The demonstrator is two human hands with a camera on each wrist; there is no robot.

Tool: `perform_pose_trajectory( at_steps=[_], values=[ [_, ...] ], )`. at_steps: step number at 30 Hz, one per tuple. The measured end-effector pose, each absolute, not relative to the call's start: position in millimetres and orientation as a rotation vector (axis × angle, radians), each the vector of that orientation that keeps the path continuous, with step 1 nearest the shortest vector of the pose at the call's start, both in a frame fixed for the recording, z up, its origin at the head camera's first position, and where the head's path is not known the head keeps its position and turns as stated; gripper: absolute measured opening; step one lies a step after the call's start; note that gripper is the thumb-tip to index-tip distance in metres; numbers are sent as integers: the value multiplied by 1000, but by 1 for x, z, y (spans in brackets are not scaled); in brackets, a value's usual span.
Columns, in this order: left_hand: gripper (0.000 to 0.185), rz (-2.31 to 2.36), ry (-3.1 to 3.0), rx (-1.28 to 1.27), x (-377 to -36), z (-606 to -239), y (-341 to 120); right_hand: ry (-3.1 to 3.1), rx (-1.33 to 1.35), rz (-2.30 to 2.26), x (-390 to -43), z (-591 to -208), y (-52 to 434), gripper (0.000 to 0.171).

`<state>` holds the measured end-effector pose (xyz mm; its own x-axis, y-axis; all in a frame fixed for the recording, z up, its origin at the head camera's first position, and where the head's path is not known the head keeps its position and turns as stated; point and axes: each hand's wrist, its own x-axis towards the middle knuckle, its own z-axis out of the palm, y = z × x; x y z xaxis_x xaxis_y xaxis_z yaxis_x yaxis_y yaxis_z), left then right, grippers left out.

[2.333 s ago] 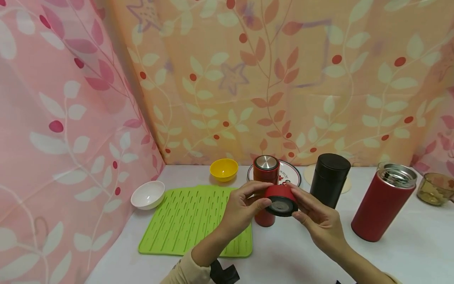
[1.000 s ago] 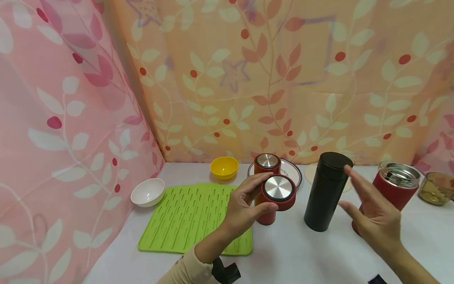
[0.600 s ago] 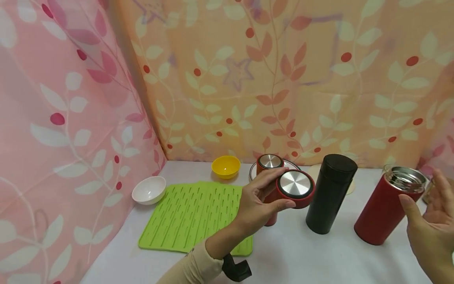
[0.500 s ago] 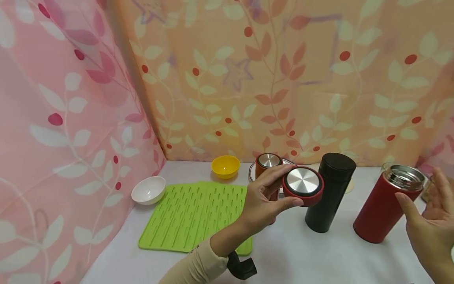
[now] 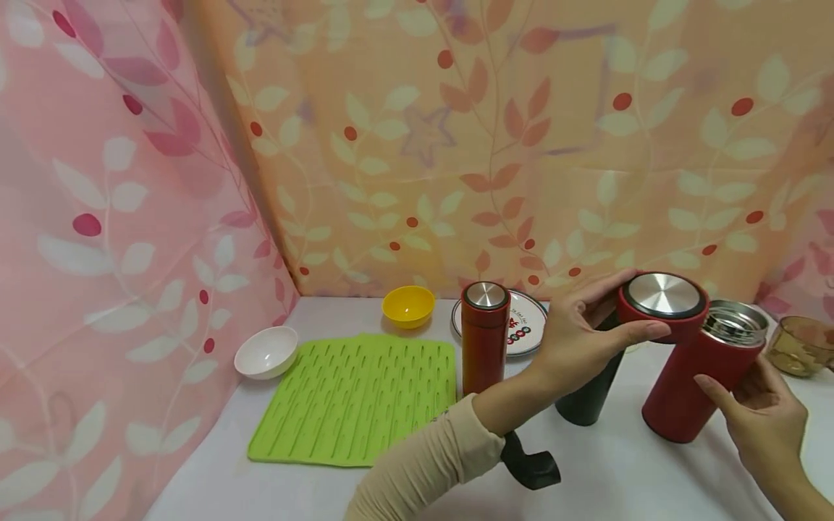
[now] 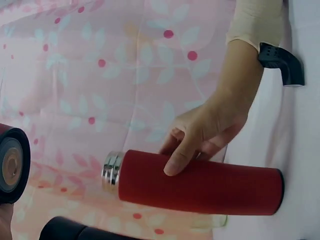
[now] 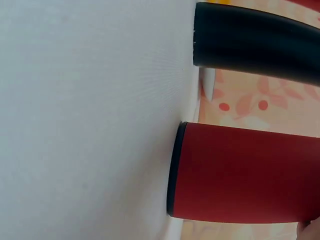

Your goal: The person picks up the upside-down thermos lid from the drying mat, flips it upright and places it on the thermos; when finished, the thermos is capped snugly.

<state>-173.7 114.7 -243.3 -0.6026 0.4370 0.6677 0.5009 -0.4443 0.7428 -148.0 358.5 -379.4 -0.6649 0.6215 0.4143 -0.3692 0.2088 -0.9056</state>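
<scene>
The left hand [image 5: 576, 340] hides most of the black flask [image 5: 586, 394], so only its lower part shows under the wrist in the head view, and its top cannot be seen. The brown glass cup [image 5: 800, 353] is cut off by the right edge of that view. In the left wrist view the red lid [image 6: 11, 165] is cut by the left edge and only its inner side, with a round insert, can be made out. The left hand pinches the red lid [image 5: 661, 304] between thumb below and curled fingers behind; the steel top of the lid faces up, and the lid hangs just beside and a little above the open steel mouth of the big red flask [image 5: 700, 380], to its left. This flask stands upright on the white table [image 5: 606, 477], long axis vertical, mouth upward. The right hand [image 5: 759, 420] touches its side with the thumb [image 6: 176, 160] laid across the red wall; the other fingers lie behind the flask and are hard to see. A smaller red flask [image 5: 484, 336], closed, stands upright beside the green mat [image 5: 355, 398].
</scene>
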Motion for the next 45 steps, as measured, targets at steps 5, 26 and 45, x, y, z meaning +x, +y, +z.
perform_pose_trajectory(
  at_steps=[5, 26, 45],
  values=[
    [56, -2055, -1798, -1377, -176, -238, 150, -1609, -48, 1633, -146, -383, 360, 68],
    [54, -1548, -2192, -1118, -202, -276, 239, -1675, -128, 1542, -146, -386, 360, 66],
    [54, -1654, -2228, -1055, -208, -287, 249, -1606, -63, 1618, -145, -386, 360, 66]
  ],
)
